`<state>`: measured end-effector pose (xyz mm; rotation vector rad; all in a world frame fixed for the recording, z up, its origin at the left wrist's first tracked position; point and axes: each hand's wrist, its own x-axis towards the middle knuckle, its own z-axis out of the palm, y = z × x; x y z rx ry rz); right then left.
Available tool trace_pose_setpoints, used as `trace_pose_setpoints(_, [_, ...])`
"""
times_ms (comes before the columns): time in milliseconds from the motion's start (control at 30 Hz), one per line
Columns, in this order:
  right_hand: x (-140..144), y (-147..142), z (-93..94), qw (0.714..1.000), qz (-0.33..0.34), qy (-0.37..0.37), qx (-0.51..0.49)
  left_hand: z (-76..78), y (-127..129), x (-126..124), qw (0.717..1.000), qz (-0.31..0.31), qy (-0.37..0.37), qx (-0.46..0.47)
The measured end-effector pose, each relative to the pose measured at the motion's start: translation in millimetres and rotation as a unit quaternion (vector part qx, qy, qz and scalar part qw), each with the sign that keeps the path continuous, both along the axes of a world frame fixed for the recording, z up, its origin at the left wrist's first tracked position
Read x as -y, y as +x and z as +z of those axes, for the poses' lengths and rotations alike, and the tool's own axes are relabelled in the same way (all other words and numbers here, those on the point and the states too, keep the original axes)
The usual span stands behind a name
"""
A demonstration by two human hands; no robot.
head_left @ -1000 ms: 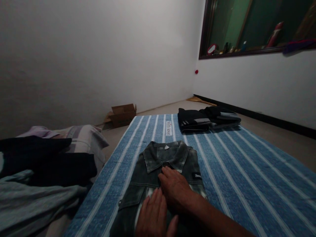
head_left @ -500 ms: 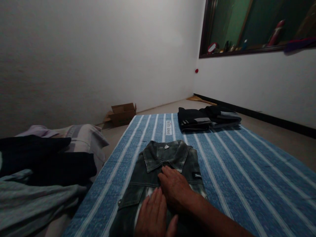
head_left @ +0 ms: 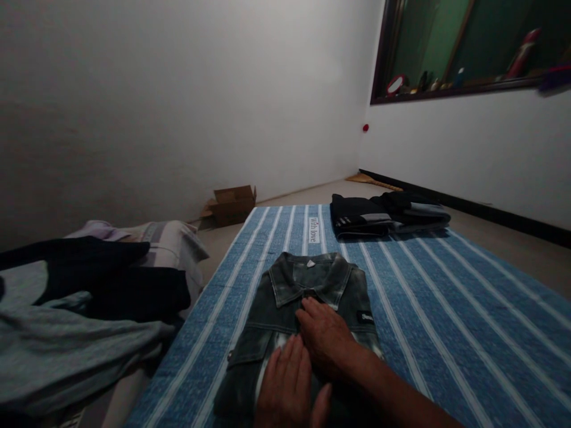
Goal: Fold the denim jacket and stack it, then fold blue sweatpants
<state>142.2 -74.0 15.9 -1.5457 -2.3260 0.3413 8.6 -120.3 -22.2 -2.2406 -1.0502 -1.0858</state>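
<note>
1. A dark washed denim jacket (head_left: 307,309) lies folded on the blue striped sheet (head_left: 446,309), collar pointing away from the person and the body running back toward them, so its long axis goes straight out from their chest.

2. The right hand (head_left: 328,339) rests flat, palm down, on the middle of the jacket just below the collar, fingers loose and spread, gripping nothing. Its forearm comes in from the lower right across the cloth.

3. The left hand (head_left: 289,389) lies flat too, open, fingers together, on the nearer part of the jacket; its fingertips touch the side of the right hand. It grasps nothing either.

4. Both hands sit on the jacket's centre line. The right is farther up toward the collar, the left closer to the hem, which is cut off at the bottom edge.

5. Beyond the collar, at the far end of the sheet, sits a stack of folded dark clothes (head_left: 383,215), well apart from the hands and a little to the right of the jacket's line.

6. To the left, off the sheet, a loose heap of clothes (head_left: 89,309) lies on a pillow, nearer the left hand. A cardboard box (head_left: 232,204) stands on the floor by the wall.
</note>
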Motion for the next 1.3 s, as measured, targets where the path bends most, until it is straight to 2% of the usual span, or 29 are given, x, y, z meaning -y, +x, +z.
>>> trace_pose_setpoints(100, [0, 0, -0.1, 1.000, 0.002, -0.001, -0.003, -2.6, 2, 0, 1.000, 0.002, 0.008, 0.013])
trace_pose_setpoints(267, [-1, -1, -1.9, 1.000, -0.001, -0.005, -0.001, 16.6, -10, -1, 0.997, -0.022, 0.001, -0.073])
trace_pose_setpoints(333, [-1, -1, -2.6, 1.000, -0.002, -0.004, -0.005, 19.7, -12, -1, 0.996, -0.028, -0.005, -0.081])
trace_pose_setpoints(600, [-1, -1, -2.9, 1.000, -0.002, -0.008, 0.004, -8.0, 4, -3, 0.999, -0.003, 0.007, 0.037])
trace_pose_setpoints(733, [-2, -1, -5.0, 1.000, -0.004, -0.003, 0.003, -3.8, 0, -1, 1.000, -0.002, 0.004, 0.018])
trace_pose_setpoints(900, [-2, 0, -8.0, 1.000, 0.003, 0.001, 0.003, 8.0, -8, 1, 0.998, -0.013, -0.012, -0.065])
trace_pose_setpoints(1100, [-2, 0, -7.2, 1.000, 0.000, 0.006, 0.009, -4.3, 1, 0, 1.000, 0.007, 0.009, 0.018])
trace_pose_setpoints(1300, [-1, -1, -2.5, 1.000, 0.001, 0.007, 0.008, -7.5, 2, -2, 1.000, -0.004, 0.008, 0.027])
